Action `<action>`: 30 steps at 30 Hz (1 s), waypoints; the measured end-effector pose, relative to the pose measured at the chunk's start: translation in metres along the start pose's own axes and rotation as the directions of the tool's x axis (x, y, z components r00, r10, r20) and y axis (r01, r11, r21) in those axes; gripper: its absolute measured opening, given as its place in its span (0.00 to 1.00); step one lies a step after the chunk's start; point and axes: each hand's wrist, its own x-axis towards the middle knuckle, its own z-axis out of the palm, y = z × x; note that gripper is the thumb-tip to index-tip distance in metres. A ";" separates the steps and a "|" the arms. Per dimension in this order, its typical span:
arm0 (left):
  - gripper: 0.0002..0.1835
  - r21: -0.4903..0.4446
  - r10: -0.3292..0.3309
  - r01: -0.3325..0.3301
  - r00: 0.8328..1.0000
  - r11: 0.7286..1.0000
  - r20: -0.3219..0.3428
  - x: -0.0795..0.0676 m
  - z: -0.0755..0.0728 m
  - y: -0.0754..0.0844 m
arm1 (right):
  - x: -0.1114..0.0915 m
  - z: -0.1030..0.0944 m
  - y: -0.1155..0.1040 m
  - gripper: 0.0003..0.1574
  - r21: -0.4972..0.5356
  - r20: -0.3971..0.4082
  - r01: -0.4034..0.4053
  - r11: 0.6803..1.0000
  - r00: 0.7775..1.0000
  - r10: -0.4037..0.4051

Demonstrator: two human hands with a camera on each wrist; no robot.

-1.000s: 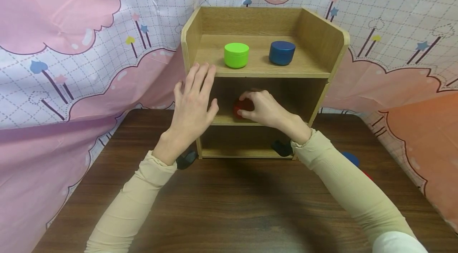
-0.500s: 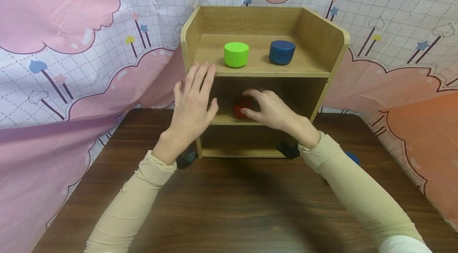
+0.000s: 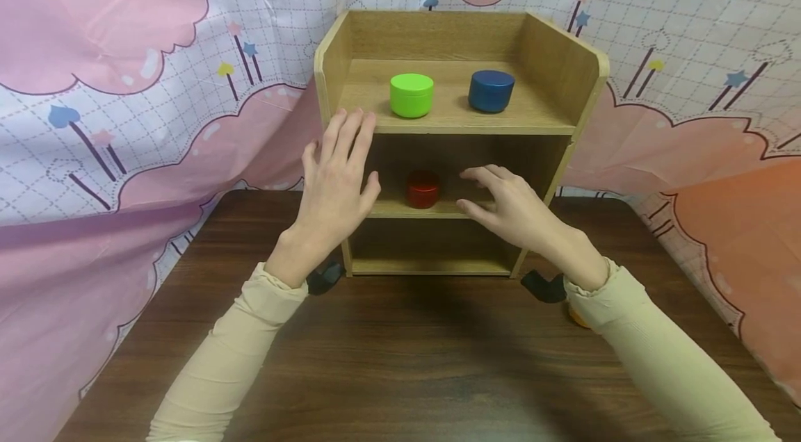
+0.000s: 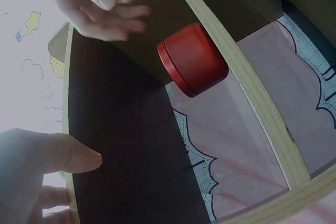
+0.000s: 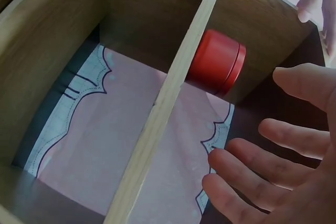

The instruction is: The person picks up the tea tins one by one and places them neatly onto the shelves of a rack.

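A round red tin with a lid (image 3: 423,190) stands on the middle shelf of a small wooden shelf unit (image 3: 463,130). To its right, my right hand (image 3: 519,209) hangs in front of that shelf with relaxed fingers and holds nothing. The right wrist view shows a gap between those fingers (image 5: 247,161) and the red tin (image 5: 216,61). My left hand (image 3: 334,192) lies with straight, spread fingers at the unit's left front, fingertips at the top board's edge. On the top board are a bright green tin (image 3: 411,96) and a blue tin (image 3: 491,91).
An orange thing (image 3: 578,317) on the brown table (image 3: 407,358) is mostly hidden by the right sleeve. Dark wrist devices (image 3: 543,287) show below both hands. The bottom shelf (image 3: 428,265) lies under the red tin. A patterned cloth (image 3: 250,136) hangs behind.
My right hand has let go of the red tin and drawn back to the right. The tin stays on the middle shelf. My left hand has kept its place.
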 end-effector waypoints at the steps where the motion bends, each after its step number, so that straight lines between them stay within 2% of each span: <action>1: 0.40 0.000 0.000 0.000 1.000 1.000 0.002 0.000 0.000 0.000 | -0.004 -0.001 0.001 0.27 0.001 -0.012 0.008 1.000 1.000 -0.008; 7: 0.40 -0.005 0.004 -0.004 1.000 1.000 0.007 0.000 0.003 0.001 | -0.029 -0.005 0.012 0.25 -0.013 -0.077 0.030 0.999 0.997 -0.031; 13: 0.41 -0.005 0.010 -0.010 1.000 1.000 0.008 0.000 0.004 0.001 | -0.054 -0.012 0.024 0.24 -0.040 -0.081 -0.008 0.999 0.997 0.005; 19: 0.41 -0.001 0.009 -0.009 1.000 1.000 0.007 0.000 0.004 0.001 | -0.073 -0.018 0.036 0.23 -0.069 -0.066 -0.067 0.995 0.996 0.063; 25: 0.41 0.003 0.008 -0.008 1.000 1.000 0.000 0.000 0.003 0.000 | -0.086 -0.025 0.060 0.19 -0.129 -0.078 -0.128 0.983 0.990 0.119; 30: 0.41 -0.002 0.010 -0.010 1.000 1.000 -0.014 0.000 0.002 -0.001 | -0.097 -0.025 0.086 0.23 -0.189 -0.051 -0.247 0.950 0.969 0.241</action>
